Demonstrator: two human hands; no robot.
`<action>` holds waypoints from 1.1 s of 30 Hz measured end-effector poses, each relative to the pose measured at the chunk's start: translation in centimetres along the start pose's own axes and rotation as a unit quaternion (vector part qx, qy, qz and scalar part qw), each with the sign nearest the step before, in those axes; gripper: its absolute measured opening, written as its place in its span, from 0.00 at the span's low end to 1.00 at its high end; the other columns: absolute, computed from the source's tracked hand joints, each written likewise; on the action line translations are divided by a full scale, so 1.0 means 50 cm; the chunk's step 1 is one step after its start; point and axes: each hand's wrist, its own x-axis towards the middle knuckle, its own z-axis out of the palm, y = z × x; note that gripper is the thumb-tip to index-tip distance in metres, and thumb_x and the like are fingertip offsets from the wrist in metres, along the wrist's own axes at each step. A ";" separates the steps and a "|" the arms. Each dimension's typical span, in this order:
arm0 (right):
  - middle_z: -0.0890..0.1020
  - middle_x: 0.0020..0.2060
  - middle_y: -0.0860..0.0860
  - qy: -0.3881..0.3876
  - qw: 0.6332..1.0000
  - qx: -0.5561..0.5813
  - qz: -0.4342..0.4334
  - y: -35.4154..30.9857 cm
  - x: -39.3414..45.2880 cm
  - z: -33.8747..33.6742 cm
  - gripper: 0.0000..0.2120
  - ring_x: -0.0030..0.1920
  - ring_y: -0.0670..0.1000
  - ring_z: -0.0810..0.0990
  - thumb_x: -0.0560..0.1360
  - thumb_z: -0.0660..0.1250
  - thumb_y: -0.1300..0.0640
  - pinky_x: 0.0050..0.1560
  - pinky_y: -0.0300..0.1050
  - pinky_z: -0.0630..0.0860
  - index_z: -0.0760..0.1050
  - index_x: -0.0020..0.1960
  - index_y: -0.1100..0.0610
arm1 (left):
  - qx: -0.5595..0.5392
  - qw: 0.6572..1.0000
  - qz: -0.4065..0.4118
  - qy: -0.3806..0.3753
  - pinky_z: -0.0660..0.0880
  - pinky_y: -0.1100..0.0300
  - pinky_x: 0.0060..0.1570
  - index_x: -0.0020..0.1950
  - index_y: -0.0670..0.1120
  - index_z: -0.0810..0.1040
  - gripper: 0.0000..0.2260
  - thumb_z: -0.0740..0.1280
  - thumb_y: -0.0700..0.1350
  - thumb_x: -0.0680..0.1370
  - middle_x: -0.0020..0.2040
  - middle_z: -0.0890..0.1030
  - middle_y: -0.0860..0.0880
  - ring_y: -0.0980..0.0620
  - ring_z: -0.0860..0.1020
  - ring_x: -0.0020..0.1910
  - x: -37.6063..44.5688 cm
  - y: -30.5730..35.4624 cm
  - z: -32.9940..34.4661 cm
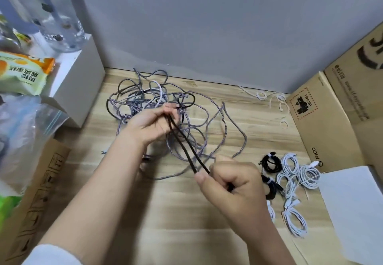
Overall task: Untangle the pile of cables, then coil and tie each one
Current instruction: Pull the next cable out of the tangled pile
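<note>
while braided grey cables [182, 119] sprawl tangled, both grips, left hand [153, 123] and right hand [230, 179], clamp a doubled black cable [186, 146].

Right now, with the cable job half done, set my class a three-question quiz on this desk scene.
1. True or false: both hands grip the same black cable.
2. Where do the coiled, tied cables lie?
A. by the right hand
B. behind the tangled pile
C. on the white box
3. Fill in: the loose ties lie beside the ____ carton.

Key: 1 true, the left hand holds its far end; 2 A; 3 PICO.
</note>
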 end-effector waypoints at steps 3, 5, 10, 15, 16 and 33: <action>0.59 0.22 0.44 0.010 0.991 0.087 0.098 -0.004 -0.008 -0.015 0.21 0.26 0.45 0.57 0.66 0.67 0.52 0.29 0.36 0.57 0.56 0.24 0.51 | -0.003 0.997 0.077 0.023 0.79 0.61 0.31 0.43 0.41 0.71 0.11 0.52 0.34 0.81 0.30 0.76 0.49 0.57 0.74 0.24 0.006 0.006 0.006; 0.63 0.23 0.46 0.002 0.992 0.020 0.127 0.018 0.007 -0.016 0.18 0.26 0.44 0.61 0.65 0.69 0.52 0.29 0.34 0.60 0.63 0.25 0.55 | 0.050 0.994 0.096 -0.011 0.80 0.61 0.36 0.43 0.43 0.71 0.13 0.50 0.37 0.82 0.31 0.79 0.50 0.57 0.79 0.28 -0.007 -0.011 0.027; 0.75 0.52 0.45 0.034 0.982 -0.124 0.136 0.098 0.072 0.028 0.19 0.53 0.43 0.74 0.64 0.70 0.50 0.54 0.36 0.69 0.69 0.52 0.44 | 0.197 0.973 0.098 -0.065 0.76 0.54 0.52 0.42 0.45 0.69 0.13 0.49 0.40 0.82 0.46 0.84 0.45 0.53 0.83 0.43 -0.056 -0.092 0.055; 0.80 0.53 0.47 0.027 0.984 -0.085 0.155 0.107 0.099 0.065 0.15 0.47 0.33 0.76 0.74 0.68 0.63 0.51 0.30 0.70 0.73 0.59 0.54 | 0.158 0.979 0.124 -0.038 0.76 0.58 0.51 0.43 0.42 0.75 0.14 0.52 0.41 0.81 0.51 0.78 0.45 0.53 0.78 0.44 -0.064 -0.152 0.034; 0.82 0.51 0.48 0.030 0.983 -0.109 0.145 0.111 0.095 0.070 0.15 0.47 0.37 0.76 0.75 0.66 0.63 0.51 0.34 0.71 0.74 0.60 0.54 | 0.160 0.979 0.124 -0.037 0.75 0.60 0.51 0.45 0.42 0.74 0.11 0.53 0.41 0.80 0.51 0.77 0.45 0.53 0.77 0.45 -0.065 -0.154 0.029; 0.63 0.22 0.53 0.096 0.992 0.006 0.080 -0.016 0.033 0.011 0.18 0.26 0.47 0.59 0.69 0.66 0.50 0.28 0.39 0.58 0.67 0.28 0.60 | 0.108 0.990 0.051 0.075 0.76 0.66 0.27 0.39 0.45 0.72 0.13 0.54 0.39 0.81 0.27 0.77 0.52 0.58 0.77 0.25 0.026 0.021 0.026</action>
